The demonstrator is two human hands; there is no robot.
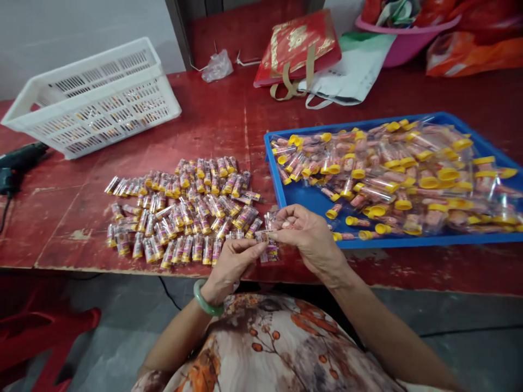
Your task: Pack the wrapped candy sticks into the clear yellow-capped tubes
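Observation:
My left hand [237, 260], with a green bangle at its wrist, is closed in a pinch near the table's front edge. Facing it, my right hand [307, 235] is closed too, fingertips together. Between them is a small clear printed plastic wrapper [265, 234], its details too small to read. More such wrappers [269, 253] lie on the table just under my fingers. To the left spreads a pile of small wrapped tubes with yellow ends [196, 212]. On the right, a blue tray [300, 198] holds many clear, yellow-capped tubes [379, 188] with pinkish contents.
A white slotted basket [110, 103] stands at the back left, near a black heat gun or dryer [18, 163]. Behind the tray lie a red gift bag [300, 46], a white bag [347, 71] and a pink basin [402, 46]. A red stool [61, 332] is below left.

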